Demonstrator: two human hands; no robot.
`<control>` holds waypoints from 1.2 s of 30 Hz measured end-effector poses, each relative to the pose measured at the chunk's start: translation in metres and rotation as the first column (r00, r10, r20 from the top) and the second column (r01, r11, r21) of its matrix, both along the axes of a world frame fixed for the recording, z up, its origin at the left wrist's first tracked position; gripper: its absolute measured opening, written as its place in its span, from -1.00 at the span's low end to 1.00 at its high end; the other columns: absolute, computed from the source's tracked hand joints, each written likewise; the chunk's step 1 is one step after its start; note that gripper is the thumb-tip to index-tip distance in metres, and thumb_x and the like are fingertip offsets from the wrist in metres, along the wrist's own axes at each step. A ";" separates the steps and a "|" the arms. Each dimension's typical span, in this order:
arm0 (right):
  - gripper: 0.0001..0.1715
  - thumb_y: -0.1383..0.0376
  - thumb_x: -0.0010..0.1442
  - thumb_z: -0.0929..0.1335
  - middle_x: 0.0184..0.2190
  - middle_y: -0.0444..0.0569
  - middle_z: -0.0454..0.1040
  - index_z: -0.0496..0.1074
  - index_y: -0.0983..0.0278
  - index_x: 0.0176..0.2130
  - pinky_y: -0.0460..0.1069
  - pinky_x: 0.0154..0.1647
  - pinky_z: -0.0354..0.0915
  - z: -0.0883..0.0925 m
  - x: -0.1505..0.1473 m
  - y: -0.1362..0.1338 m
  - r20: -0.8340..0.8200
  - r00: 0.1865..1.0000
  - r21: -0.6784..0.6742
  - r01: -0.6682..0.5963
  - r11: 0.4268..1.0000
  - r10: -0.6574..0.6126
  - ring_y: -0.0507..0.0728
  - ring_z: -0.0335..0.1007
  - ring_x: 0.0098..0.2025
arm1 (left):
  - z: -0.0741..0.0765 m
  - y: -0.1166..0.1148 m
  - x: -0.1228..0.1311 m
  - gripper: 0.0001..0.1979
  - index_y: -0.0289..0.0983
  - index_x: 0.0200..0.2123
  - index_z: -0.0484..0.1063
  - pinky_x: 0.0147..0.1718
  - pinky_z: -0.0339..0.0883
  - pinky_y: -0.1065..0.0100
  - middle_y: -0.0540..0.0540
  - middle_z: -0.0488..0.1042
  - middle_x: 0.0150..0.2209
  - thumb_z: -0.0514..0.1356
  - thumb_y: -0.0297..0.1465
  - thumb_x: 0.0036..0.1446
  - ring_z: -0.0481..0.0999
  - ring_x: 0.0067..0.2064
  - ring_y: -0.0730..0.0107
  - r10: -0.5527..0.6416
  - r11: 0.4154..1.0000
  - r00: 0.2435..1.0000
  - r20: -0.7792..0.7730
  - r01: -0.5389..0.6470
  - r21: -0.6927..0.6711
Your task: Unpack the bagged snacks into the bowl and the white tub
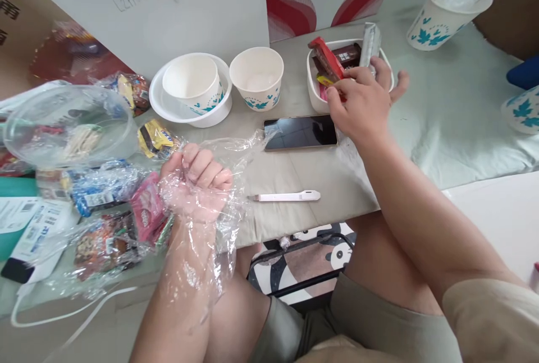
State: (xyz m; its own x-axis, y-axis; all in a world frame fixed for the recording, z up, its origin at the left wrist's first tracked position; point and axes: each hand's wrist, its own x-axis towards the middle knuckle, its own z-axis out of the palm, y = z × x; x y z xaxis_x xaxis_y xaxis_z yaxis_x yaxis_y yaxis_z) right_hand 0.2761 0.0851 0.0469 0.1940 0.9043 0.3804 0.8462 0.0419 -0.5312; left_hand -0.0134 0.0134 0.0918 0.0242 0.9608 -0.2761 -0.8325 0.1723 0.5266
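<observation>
The left hand (196, 183) curls amid clear film (229, 228); the right hand (364, 99), partly spread, meets wrapped snacks (326, 59); both grips unclear

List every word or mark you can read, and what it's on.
"饮用纯净水": red-and-white box; larger red characters above it are cut off.
Faint handwriting, possibly "Lzhoo": white panel left of that.
Black characters, cut off: brown cardboard.
Too small or blurred: pink packet, blue packet, brown bar in the white tray.
</observation>
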 end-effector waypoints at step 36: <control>-0.62 0.00 0.22 0.50 -0.68 -0.33 0.25 0.35 0.15 -0.32 -0.07 -0.59 0.26 0.003 -0.071 -0.072 -0.928 0.358 -0.033 -0.358 0.933 0.104 -0.05 0.15 -0.70 | -0.018 0.019 -0.017 -0.61 -0.31 -0.27 0.56 -0.32 0.61 0.17 -0.26 0.66 -0.18 0.31 -0.07 0.09 0.68 -0.24 0.11 -0.377 0.923 0.794 -0.478 0.276 -0.269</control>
